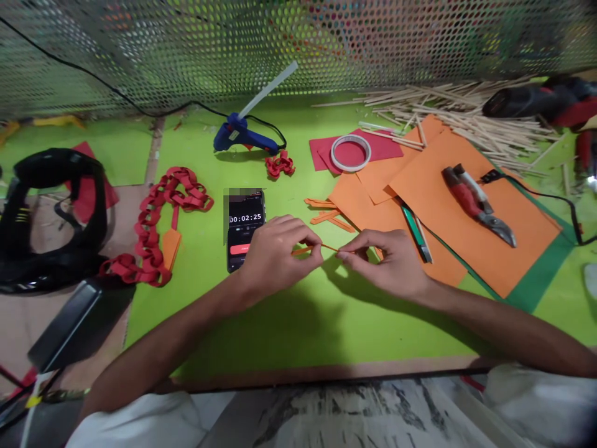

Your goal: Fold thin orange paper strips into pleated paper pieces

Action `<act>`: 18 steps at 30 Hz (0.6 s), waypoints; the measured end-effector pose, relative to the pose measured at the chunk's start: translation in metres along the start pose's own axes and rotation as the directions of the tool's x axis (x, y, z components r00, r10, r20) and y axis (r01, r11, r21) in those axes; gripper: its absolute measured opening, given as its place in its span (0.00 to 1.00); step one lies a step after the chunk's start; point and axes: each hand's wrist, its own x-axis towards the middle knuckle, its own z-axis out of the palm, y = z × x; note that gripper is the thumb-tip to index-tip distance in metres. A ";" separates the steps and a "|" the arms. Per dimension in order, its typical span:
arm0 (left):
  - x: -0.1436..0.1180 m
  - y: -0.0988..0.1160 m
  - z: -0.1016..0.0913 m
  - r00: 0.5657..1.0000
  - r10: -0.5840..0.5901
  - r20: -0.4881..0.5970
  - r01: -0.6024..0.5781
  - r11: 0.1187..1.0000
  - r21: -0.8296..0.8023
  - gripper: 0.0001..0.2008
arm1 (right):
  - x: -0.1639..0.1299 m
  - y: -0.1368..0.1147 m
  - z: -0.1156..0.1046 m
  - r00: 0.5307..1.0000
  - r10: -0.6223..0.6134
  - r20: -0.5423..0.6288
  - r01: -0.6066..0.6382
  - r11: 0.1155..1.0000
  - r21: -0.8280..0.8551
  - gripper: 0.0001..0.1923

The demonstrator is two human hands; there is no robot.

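Note:
A thin orange paper strip stretches between my two hands above the green tabletop. My left hand pinches it near the middle, with a short end showing behind the fingertips. On the other side my right hand pinches it between thumb and fingers. Just beyond my hands lie several folded orange strips with pointed ends. A phone with a running timer display lies left of my left hand, partly covered by it. Orange paper sheets spread out to the right of my right hand.
A blue glue gun, a small red paper chain piece and a tape roll sit farther back. A long red paper chain lies left. Red-handled pliers, a green cutter and wooden sticks are right.

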 end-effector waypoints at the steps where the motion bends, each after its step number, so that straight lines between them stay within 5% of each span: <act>1: 0.002 -0.004 -0.002 1.000 -0.005 -0.008 0.006 1.000 0.005 0.03 | 0.000 0.000 -0.001 1.000 -0.001 -0.015 0.001 1.000 -0.013 0.01; 9: 0.018 -0.057 -0.029 0.970 -0.033 -0.242 0.083 0.976 0.202 0.03 | 0.005 0.004 -0.012 0.994 0.013 -0.109 -0.013 1.000 -0.006 0.03; 11: 0.018 -0.053 -0.032 0.970 -0.063 -0.237 0.089 0.991 0.102 0.03 | 0.006 0.007 -0.013 0.995 0.026 -0.100 -0.024 0.999 0.022 0.02; 15: 0.014 -0.024 -0.026 1.000 -0.001 -0.007 0.000 0.997 -0.081 0.06 | 0.008 0.015 -0.011 0.996 0.077 -0.051 -0.068 0.984 0.164 0.04; 18: 0.009 -0.006 -0.019 0.998 0.061 0.023 -0.057 0.990 -0.131 0.03 | 0.008 0.018 -0.009 0.994 0.113 -0.008 -0.107 0.961 0.255 0.06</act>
